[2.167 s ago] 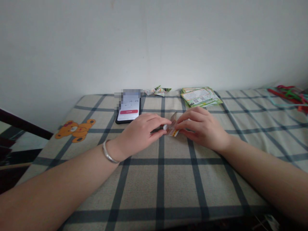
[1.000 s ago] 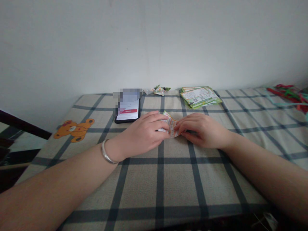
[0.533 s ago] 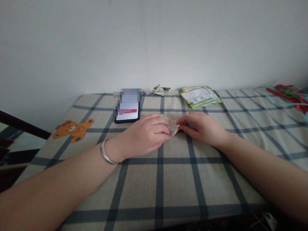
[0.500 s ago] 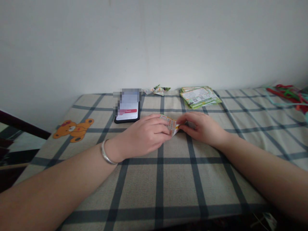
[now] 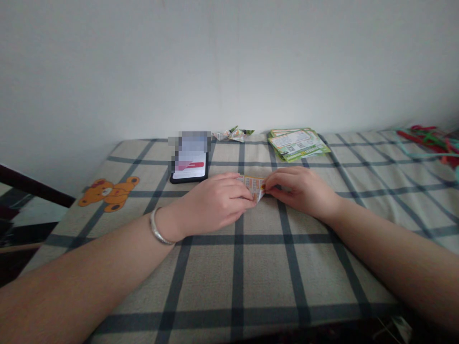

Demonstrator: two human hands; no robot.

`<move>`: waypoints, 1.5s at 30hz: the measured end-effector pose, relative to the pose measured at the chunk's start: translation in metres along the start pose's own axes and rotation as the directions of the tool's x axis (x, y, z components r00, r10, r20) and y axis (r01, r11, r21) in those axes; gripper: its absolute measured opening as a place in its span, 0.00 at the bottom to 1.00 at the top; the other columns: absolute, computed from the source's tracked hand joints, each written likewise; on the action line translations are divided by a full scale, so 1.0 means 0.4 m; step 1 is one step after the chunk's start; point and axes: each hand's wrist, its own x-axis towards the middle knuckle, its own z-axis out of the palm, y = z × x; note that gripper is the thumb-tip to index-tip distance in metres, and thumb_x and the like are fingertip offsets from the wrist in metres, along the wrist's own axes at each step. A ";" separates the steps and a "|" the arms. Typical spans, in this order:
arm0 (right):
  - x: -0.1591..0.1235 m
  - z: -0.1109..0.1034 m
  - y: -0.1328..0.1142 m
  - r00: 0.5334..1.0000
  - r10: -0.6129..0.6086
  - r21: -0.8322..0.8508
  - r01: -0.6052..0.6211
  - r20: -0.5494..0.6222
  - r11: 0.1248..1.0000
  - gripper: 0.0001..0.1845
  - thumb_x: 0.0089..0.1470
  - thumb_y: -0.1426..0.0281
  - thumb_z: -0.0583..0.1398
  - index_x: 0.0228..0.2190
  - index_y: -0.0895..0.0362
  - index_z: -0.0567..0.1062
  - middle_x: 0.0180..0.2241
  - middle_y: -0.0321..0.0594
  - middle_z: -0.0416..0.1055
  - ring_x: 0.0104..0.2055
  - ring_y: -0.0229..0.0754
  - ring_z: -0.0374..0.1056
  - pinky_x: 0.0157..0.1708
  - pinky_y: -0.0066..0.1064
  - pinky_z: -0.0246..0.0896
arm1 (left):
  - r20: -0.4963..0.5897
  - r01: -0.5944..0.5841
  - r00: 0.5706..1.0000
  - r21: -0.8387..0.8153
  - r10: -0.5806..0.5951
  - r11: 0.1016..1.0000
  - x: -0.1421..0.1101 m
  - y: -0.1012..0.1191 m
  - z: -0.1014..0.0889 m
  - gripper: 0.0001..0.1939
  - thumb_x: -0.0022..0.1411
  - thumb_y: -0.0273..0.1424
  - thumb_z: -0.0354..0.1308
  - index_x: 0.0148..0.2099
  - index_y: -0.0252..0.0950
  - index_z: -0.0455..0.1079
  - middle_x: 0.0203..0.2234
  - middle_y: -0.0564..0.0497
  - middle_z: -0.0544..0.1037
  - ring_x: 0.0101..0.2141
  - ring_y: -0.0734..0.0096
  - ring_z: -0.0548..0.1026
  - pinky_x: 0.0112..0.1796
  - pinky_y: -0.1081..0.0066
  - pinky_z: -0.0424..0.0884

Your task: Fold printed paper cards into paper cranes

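Observation:
Between my hands lies a small folded piece of printed paper (image 5: 254, 185), patterned in orange, white and yellow, low over the checked tablecloth. My left hand (image 5: 218, 200), with a silver bangle at the wrist, is closed over the paper's left part and hides it. At the paper's right end, my right hand (image 5: 301, 191) pinches the edge between thumb and forefinger. Behind my left hand a phone (image 5: 190, 165) rests on the cloth with its screen lit, partly pixelated.
Folded paper shapes (image 5: 234, 134) lie against the wall. Right of them sits a stack of printed flyers (image 5: 299, 145). Coloured ribbon-like strips (image 5: 430, 141) lie at the far right. A bear-shaped figure (image 5: 109, 193) is on the checked tablecloth (image 5: 208, 277) at left.
The paper has turned slightly, and its far green corner no longer shows. Both hands have shifted only a little and keep their hold on it.

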 end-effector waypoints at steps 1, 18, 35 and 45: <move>0.001 0.001 0.000 1.000 0.004 0.003 -0.004 -0.002 1.000 0.04 0.59 0.73 0.59 0.35 0.56 0.75 0.35 0.38 0.77 0.37 0.40 0.72 0.37 0.29 0.63 | -0.001 -0.003 1.000 -0.003 0.003 1.000 0.000 0.000 0.000 0.11 0.65 0.25 0.53 0.47 0.37 0.74 0.43 0.50 0.79 0.45 0.68 0.76 0.57 0.56 0.67; -0.007 0.004 0.000 0.997 -0.073 -0.159 0.072 0.001 0.985 0.13 0.61 0.71 0.57 0.43 0.53 0.80 0.46 0.39 0.77 0.42 0.43 0.74 0.41 0.33 0.68 | -0.027 -0.004 1.000 -0.011 0.004 1.000 -0.004 -0.001 0.005 0.11 0.65 0.25 0.54 0.47 0.36 0.74 0.42 0.50 0.79 0.45 0.66 0.77 0.53 0.57 0.71; 0.000 0.001 -0.003 0.997 -0.056 -0.182 0.066 0.057 0.981 0.13 0.62 0.69 0.56 0.44 0.52 0.80 0.45 0.40 0.77 0.42 0.43 0.72 0.41 0.35 0.65 | 0.002 0.094 0.996 -0.113 -0.094 0.989 -0.008 0.003 0.014 0.14 0.64 0.28 0.57 0.52 0.36 0.73 0.46 0.48 0.77 0.49 0.62 0.73 0.52 0.58 0.72; 0.005 0.003 -0.002 0.997 -0.067 -0.227 0.076 0.048 0.971 0.13 0.61 0.71 0.57 0.43 0.54 0.80 0.44 0.41 0.78 0.40 0.44 0.72 0.40 0.36 0.64 | -0.037 0.096 0.995 -0.024 -0.097 0.995 -0.006 0.003 0.017 0.13 0.64 0.27 0.57 0.51 0.37 0.73 0.46 0.48 0.78 0.50 0.61 0.73 0.53 0.56 0.71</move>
